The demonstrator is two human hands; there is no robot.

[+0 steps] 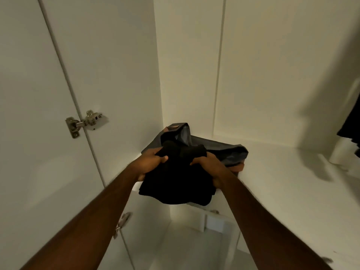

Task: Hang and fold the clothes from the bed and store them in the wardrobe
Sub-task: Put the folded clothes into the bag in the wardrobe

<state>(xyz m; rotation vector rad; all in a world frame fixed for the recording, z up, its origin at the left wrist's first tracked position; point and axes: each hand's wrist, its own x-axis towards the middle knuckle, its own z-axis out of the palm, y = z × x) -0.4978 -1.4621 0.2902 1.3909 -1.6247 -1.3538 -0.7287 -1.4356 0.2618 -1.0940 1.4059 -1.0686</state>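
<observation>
A folded black garment (175, 182) hangs over the front edge of the white wardrobe shelf (282, 182). My left hand (151, 162) grips its left side and my right hand (210, 166) grips its right side. Behind it, in the shelf's back left corner, lies a folded grey garment (224, 151) with a brown patch at its top. The black garment covers the front of the grey one.
The open wardrobe door (39, 94) with its metal hinge (85, 121) stands at the left. A dark garment (352, 121) hangs at the far right edge. A lower compartment (185, 246) shows beneath the shelf.
</observation>
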